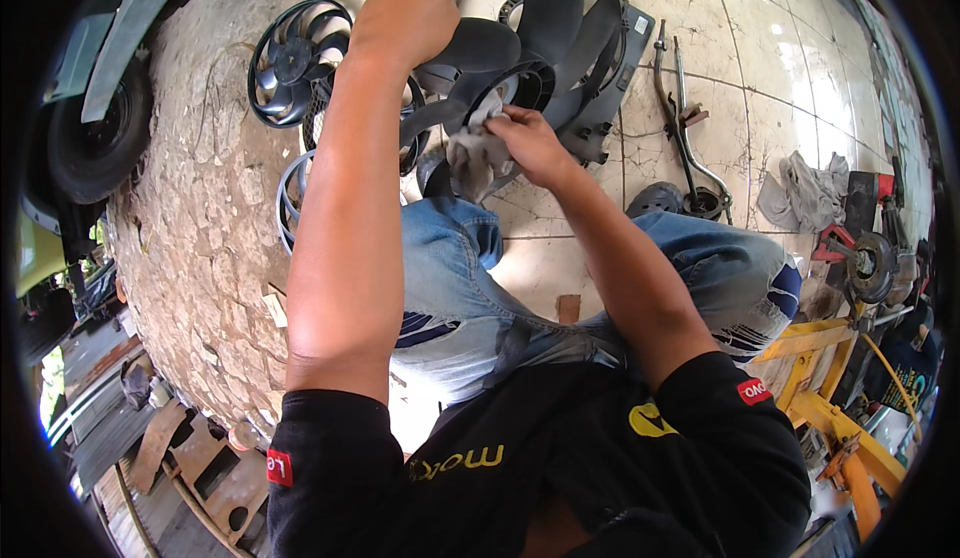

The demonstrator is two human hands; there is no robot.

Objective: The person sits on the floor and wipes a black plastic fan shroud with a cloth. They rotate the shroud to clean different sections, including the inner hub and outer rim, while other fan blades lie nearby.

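A large black fan (553,8) with broad blades and an outer ring stands tilted in front of me. My left hand (408,16) is closed around the ring at its upper left. Near the fan's hub (515,88), my right hand (532,143) pinches a crumpled grey-white rag (474,161). The rag's upper end touches the hub, and its rest hangs below my fingers. Behind the fan lies a black shroud (600,108). To the left of my left forearm rests a smaller black fan (291,61) on the ground.
Metal rods with a bent pipe (684,128) lie on the tiles to the right. Beyond them are a grey cloth (803,190) and a small wheel (872,266). A yellow metal frame (835,413) stands at lower right. A vehicle tire (103,133) is at far left.
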